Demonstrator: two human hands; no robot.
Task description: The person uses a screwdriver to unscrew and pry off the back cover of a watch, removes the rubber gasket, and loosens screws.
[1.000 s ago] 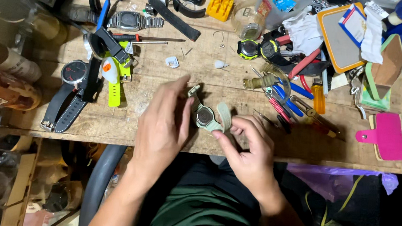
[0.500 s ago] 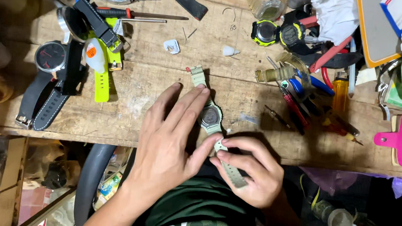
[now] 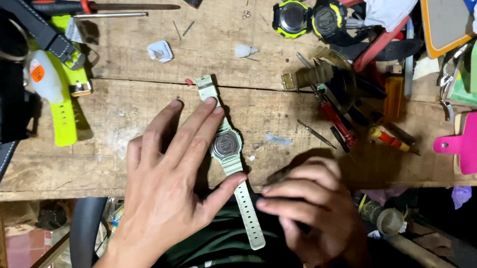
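A pale green digital watch point(image 3: 226, 144) lies face down on the wooden workbench point(image 3: 128, 104), its round metal back showing. Its lower strap hangs past the bench's front edge. My left hand point(image 3: 168, 185) rests flat on it: the fingers press the upper strap and the case's left side, and the thumb touches the lower strap. My right hand point(image 3: 311, 212) is to the right of the strap at the bench's edge, apart from the watch. It is blurred, with its fingers curled together, and whether it holds anything is unclear.
Black and yellow-green straps point(image 3: 63, 116) lie at the left. Two black-and-yellow watches point(image 3: 292, 17) sit at the top. Red-handled screwdrivers point(image 3: 337, 121) and small tools clutter the right, beside a pink tool point(image 3: 473, 142). A screwdriver point(image 3: 90, 9) lies at the top left.
My right hand has let go of the lower strap and drawn off to the right. The watch now lies flat under my left hand. The view has come closer.
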